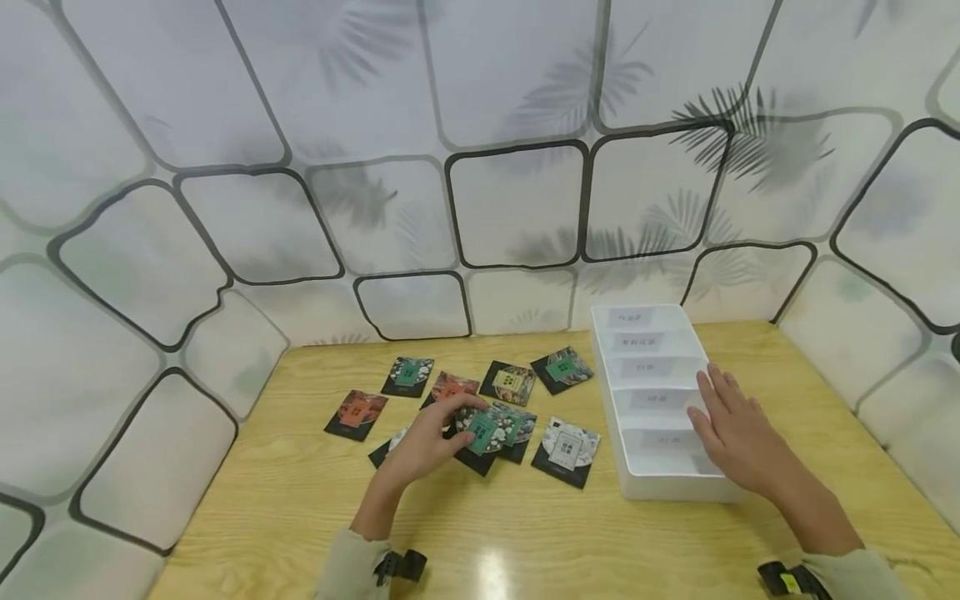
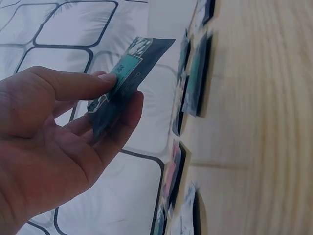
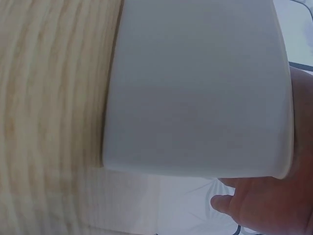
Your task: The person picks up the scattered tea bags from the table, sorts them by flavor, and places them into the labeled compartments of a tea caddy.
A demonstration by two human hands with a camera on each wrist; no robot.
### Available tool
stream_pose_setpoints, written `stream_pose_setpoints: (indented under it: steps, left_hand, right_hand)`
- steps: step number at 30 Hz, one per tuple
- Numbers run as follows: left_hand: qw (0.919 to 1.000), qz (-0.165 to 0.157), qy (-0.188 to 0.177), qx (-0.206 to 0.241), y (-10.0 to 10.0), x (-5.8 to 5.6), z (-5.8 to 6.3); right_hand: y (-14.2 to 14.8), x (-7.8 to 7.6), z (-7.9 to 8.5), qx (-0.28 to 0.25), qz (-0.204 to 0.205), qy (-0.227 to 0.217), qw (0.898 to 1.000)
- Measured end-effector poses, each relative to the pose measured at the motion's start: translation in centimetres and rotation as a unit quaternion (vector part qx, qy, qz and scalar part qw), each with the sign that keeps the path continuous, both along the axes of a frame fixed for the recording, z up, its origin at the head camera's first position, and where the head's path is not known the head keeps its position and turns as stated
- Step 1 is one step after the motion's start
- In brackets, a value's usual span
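Observation:
My left hand point(image 1: 422, 446) pinches a flat square packet point(image 1: 486, 430) with a green label and a black lower part. In the left wrist view the thumb lies on the face of this packet point(image 2: 149, 53) and the fingers are behind it, up off the table. Other packets lie below and around it, among them one with a white label point(image 1: 567, 452) and one with a green label under the held one point(image 1: 521, 435). My right hand point(image 1: 742, 437), fingers extended, rests at the right rim of a white divided box point(image 1: 675, 487).
Labelled slots in a row fill the box. Behind lie packets with an orange label point(image 1: 357, 412), a yellow label point(image 1: 510, 382) and green labels point(image 1: 407, 375). Wooden table point(image 1: 570, 542) spreads in front; a patterned wall point(image 1: 517, 208) closes off the back and sides.

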State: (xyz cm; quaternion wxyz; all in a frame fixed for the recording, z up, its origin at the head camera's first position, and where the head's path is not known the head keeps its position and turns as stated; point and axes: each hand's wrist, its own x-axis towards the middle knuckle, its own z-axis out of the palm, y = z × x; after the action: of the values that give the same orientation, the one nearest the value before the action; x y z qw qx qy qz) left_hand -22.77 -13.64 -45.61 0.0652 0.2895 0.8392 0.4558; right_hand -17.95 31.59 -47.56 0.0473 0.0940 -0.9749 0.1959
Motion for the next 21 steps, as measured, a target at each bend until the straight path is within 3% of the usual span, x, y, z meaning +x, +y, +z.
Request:
stream_pose_setpoints:
  steps: [8, 13, 21]
  left_hand:
    - [0.9984, -0.012, 0.053, 0.019, 1.8, -1.1, 0.6]
    - [0.9974, -0.010, 0.055, 0.046, 3.0, -1.8, 1.0]
    - [0.9946, 0.011, 0.055, 0.087, 4.1, -2.0, 0.7]
  right_hand:
    - [0.7, -0.3, -0.2, 0.017, 0.020, 0.025, 0.999]
    - [0.8, -0.4, -0.2, 0.020, 0.021, 0.037, 0.999]
    - [0.9, -0.9, -0.2, 0.019, 0.024, 0.040, 0.999]
